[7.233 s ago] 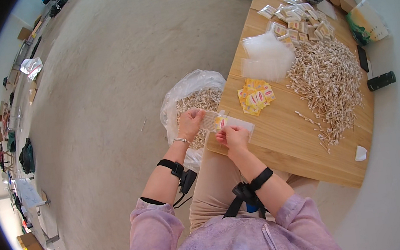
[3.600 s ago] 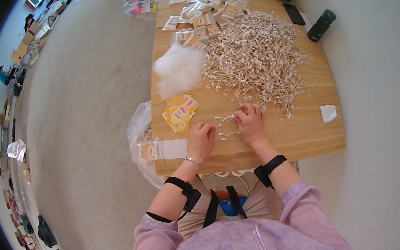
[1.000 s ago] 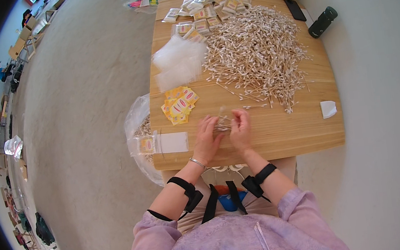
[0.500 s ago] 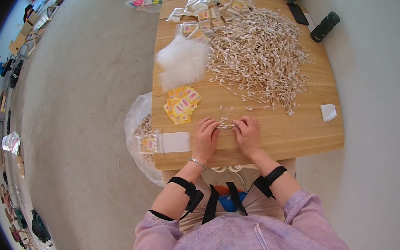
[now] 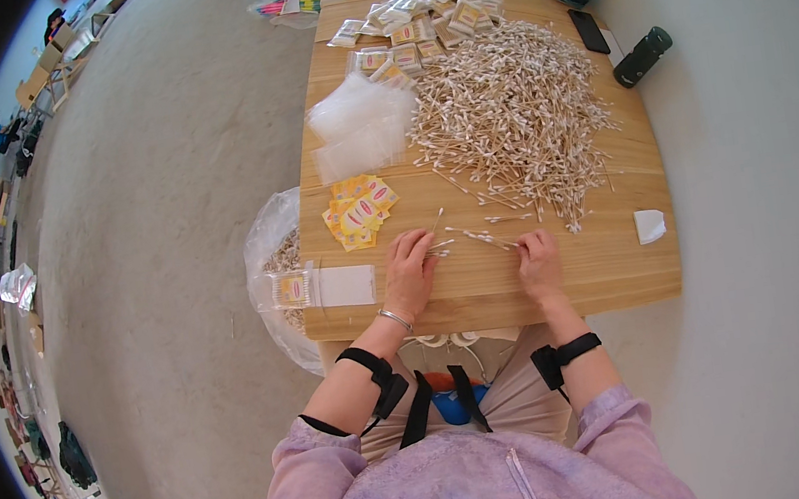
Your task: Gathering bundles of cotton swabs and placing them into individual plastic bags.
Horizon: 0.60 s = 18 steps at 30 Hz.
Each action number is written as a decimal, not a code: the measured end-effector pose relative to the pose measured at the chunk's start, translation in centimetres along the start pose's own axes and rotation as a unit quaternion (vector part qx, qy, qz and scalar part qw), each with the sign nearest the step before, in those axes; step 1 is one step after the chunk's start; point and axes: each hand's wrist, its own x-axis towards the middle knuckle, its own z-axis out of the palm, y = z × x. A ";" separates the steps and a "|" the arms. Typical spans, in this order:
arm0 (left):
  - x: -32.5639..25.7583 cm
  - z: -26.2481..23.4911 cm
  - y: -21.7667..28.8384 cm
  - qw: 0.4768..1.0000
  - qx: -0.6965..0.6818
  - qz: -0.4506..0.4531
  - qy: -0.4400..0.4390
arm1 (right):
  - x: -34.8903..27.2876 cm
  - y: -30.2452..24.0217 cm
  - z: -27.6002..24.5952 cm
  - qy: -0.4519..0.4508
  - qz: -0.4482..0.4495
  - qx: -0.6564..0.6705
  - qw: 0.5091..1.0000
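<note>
Left hand [image 5: 409, 270] and right hand [image 5: 539, 261] rest apart on the pale wooden table [image 5: 485, 284], fingertips pinching opposite ends of a thin row of white-tipped wooden cotton swabs [image 5: 475, 237]; its long axis runs left–right, below the large swab heap [image 5: 509, 119].

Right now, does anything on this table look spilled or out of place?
Mostly no. The cotton swabs lie in a loose heap, with strays trailing toward both hands. One filled packet overhangs the table's left edge, above the clear bag on the floor.
</note>
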 end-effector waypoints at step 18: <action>-0.1 0.7 -0.9 0.996 -0.038 0.074 -0.029 | 1.5 -2.5 2.1 0.012 0.017 -0.004 1.000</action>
